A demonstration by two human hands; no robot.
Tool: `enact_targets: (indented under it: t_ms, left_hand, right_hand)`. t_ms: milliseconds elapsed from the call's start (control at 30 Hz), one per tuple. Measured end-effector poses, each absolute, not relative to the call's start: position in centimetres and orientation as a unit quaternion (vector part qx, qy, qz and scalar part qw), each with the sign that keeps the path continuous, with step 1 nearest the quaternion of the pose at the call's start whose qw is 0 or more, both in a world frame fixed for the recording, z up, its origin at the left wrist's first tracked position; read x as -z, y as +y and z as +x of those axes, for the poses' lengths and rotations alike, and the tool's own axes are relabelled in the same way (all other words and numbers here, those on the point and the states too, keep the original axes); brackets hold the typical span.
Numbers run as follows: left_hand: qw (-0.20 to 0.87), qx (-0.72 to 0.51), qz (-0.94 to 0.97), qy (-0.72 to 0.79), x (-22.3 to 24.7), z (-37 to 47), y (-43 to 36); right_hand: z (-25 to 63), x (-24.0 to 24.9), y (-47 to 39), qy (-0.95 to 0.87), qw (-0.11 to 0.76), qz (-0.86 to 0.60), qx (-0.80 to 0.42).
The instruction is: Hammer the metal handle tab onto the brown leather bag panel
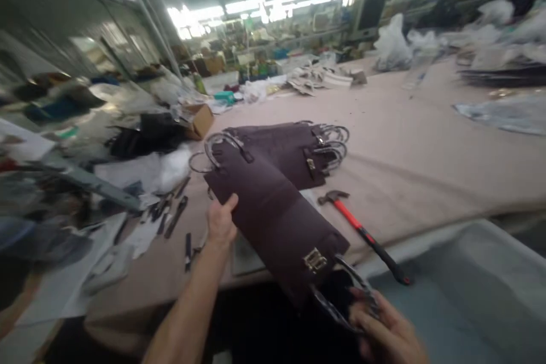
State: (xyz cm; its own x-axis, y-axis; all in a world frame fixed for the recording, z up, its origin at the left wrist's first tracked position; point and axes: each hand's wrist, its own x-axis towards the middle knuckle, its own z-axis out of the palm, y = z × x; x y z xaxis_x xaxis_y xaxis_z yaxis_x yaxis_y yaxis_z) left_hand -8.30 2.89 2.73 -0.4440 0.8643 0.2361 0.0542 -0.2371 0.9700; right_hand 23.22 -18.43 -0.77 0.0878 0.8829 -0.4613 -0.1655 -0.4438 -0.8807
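A long dark purple bag panel (273,210) with a gold clasp and curved handles at both ends stretches from near me toward the table. My left hand (220,222) grips its left edge about midway, thumb on top. My right hand (384,333) holds the near end by the handle at the bottom of the view. Behind it lies a stack of similar purple panels (294,151) with handles fanned out to the right.
A hammer with a red and black handle (362,233) lies right of the panel on the pink table (418,148). Dark hand tools (173,216) and paper scraps clutter the left. A grey bin (469,290) stands at the near right. White bags sit far back.
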Motion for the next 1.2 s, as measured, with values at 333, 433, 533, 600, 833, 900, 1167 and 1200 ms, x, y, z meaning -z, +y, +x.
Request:
enact_targets:
  t_ms: [333, 433, 533, 600, 833, 900, 1167, 1200]
  left_hand:
    - [0.171, -0.419, 0.522, 0.723, 1.0, -8.3, 2.6]
    - [0.118, -0.367, 0.633, 0.671, 4.8, -7.8, -1.7]
    - [0.086, -0.353, 0.674, 0.643, 6.0, -7.2, -3.7]
    - [0.079, -0.35, 0.678, 0.641, 5.8, -6.6, -3.8]
    - [0.09, -0.33, 0.716, 0.608, 5.4, -5.8, -3.7]
    - [0.113, -0.346, 0.708, 0.606, 5.4, -6.3, -3.9]
    - [0.157, -0.386, 0.681, 0.602, 4.6, -8.9, -6.7]
    - [0.154, -0.376, 0.692, 0.597, 4.5, -8.9, -7.2]
  right_hand:
    - [14.9, 3.3, -16.3, -0.211, 0.419, -0.542, -0.697]
    - [15.2, 3.7, -16.2, -0.206, 0.412, -0.523, -0.718]
    - [15.1, 3.6, -15.6, -0.199, 0.424, -0.518, -0.716]
    - [14.7, 3.5, -15.1, -0.197, 0.432, -0.522, -0.709]
    - [15.5, 3.5, -14.4, -0.274, 0.334, -0.574, -0.696]
    - [17.2, 2.8, -14.3, -0.395, 0.273, -0.643, -0.597]
    - [19.7, 0.5, -7.1, -0.773, 0.329, -0.509, -0.187]
    - [19.0, 0.5, -5.8, -0.8, 0.315, -0.477, -0.182]
